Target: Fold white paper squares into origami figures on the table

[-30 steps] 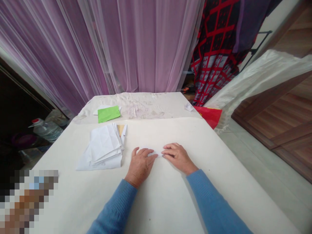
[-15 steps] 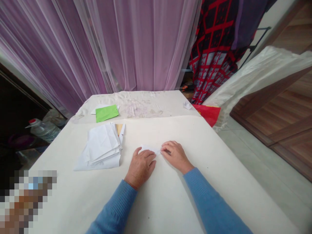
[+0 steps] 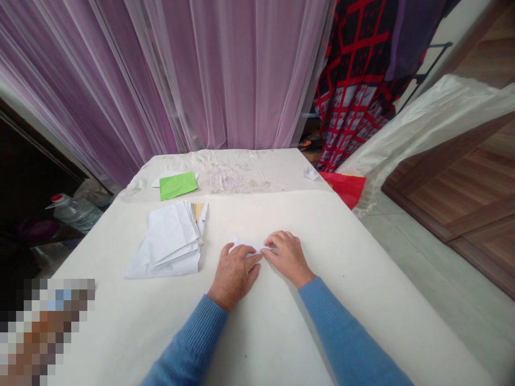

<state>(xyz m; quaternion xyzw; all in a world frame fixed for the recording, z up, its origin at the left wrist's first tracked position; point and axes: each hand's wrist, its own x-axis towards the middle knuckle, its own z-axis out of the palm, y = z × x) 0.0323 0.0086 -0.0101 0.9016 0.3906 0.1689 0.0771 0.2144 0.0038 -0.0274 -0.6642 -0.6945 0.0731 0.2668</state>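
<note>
A small piece of folded white paper (image 3: 246, 242) lies on the white-covered table (image 3: 257, 321), partly hidden under my fingers. My left hand (image 3: 235, 272) rests palm down on its near edge, fingers stretched out and somewhat apart. At the paper's right end, my right hand (image 3: 286, 257) pinches it between thumb and fingertips. The two hands almost meet there. To the left of my left hand sits a stack of white paper sheets (image 3: 171, 236), with a tan piece (image 3: 198, 210) showing at its right edge.
Farther back lies a green paper (image 3: 178, 185) over a white one. A crumpled white paper (image 3: 311, 173) sits near the far right corner. Beyond the right edge is a red bag (image 3: 349, 188). A plastic bottle (image 3: 78, 213) stands off to the left; purple curtains (image 3: 233, 75) hang behind.
My right fingertips have moved slightly left along the paper, closer to my left fingers. My left fingertips have shifted a little right. The stack has not been touched.
</note>
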